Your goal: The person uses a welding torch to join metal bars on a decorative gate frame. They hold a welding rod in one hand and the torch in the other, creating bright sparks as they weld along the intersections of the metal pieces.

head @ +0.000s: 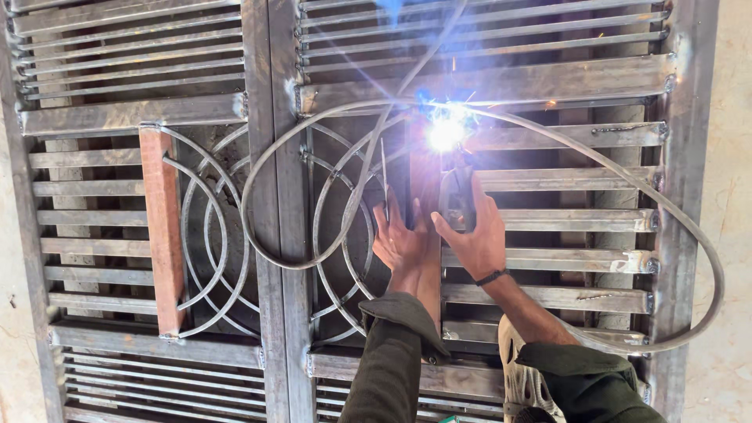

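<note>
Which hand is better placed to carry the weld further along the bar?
Right. The right hand grips the electrode holder, its tip at the arc. The left hand lies flat beside the rusty bar, fingers spread, holding nothing.

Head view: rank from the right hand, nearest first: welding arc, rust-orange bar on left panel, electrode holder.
1. Electrode holder: in the right hand.
2. Welding arc: just above, at the holder's tip.
3. Rust-orange bar: far left, upright on the left panel, beyond the left hand.
</note>
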